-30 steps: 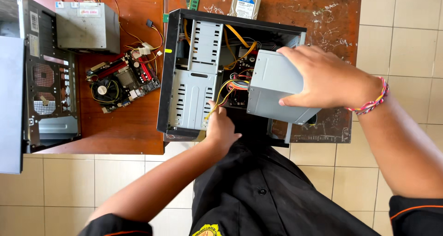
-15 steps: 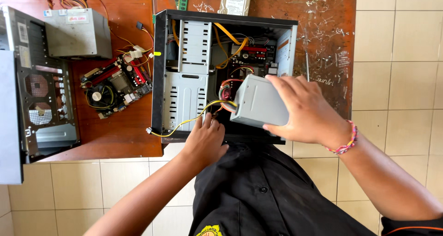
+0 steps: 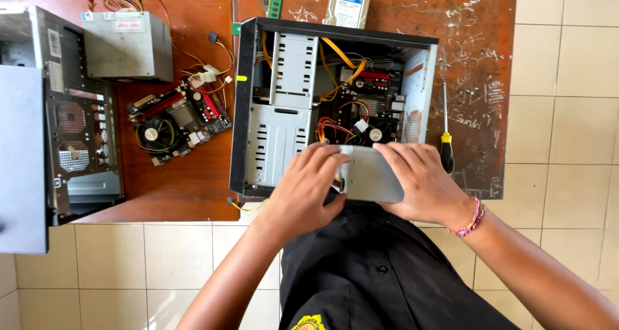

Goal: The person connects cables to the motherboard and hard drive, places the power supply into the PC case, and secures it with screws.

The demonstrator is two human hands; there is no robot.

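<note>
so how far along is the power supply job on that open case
Done by the look of it: the black case lies open on its side, motherboard and cables inside. In hand: the left hand and right hand both grip the grey power supply at the case's near edge, not seated in a corner. Left: seating and fixing it; the screwdriver lies untouched beside the case.

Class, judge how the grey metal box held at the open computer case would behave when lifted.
The grey metal box is probably stiff and fairly heavy: both hands, left hand and right hand, grip it. Smooth sides may slip. Flat faces: unlikely to roll.
</note>
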